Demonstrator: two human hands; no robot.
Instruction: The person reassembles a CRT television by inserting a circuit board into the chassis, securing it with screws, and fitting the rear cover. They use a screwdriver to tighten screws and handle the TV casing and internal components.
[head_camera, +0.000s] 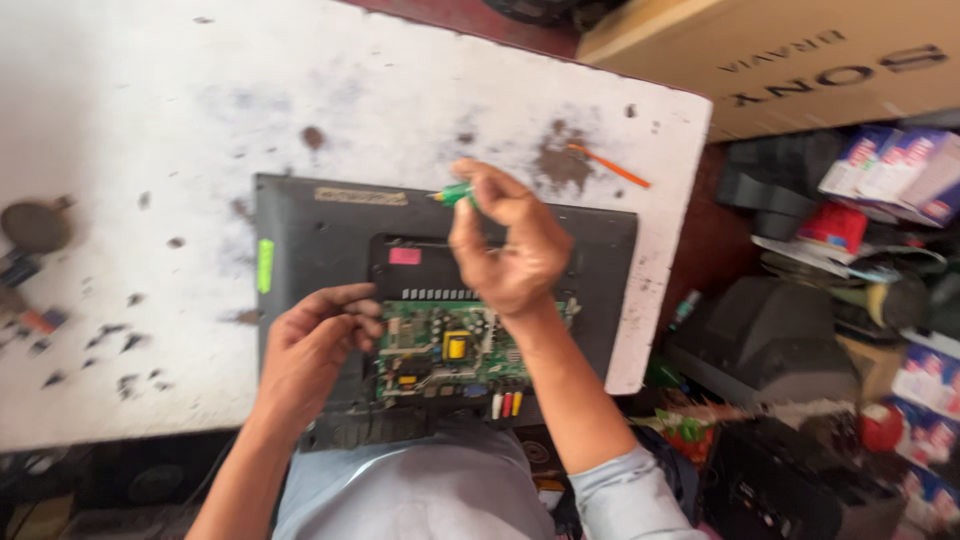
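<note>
A dark flat screen set (310, 235) lies face down on a white, stained table (180, 110), its back open. Inside sits a green circuit board (445, 350) with a yellow part and coloured sockets at its near edge. My left hand (315, 345) rests on the left edge of the board, fingers curled against it. My right hand (510, 245) is raised over the board's far side, closed around a green-handled tool (455, 193) whose tip is hidden. A pink sticker (404, 256) and a light green sticker (265, 265) mark the back panel.
An orange stick (610, 167) lies on the table's far right. A large cardboard box (800, 60) stands beyond the table. To the right, below the table edge, are dark old sets (770, 340), small cartons (900, 165) and other clutter. Small parts (30, 260) lie at the table's left.
</note>
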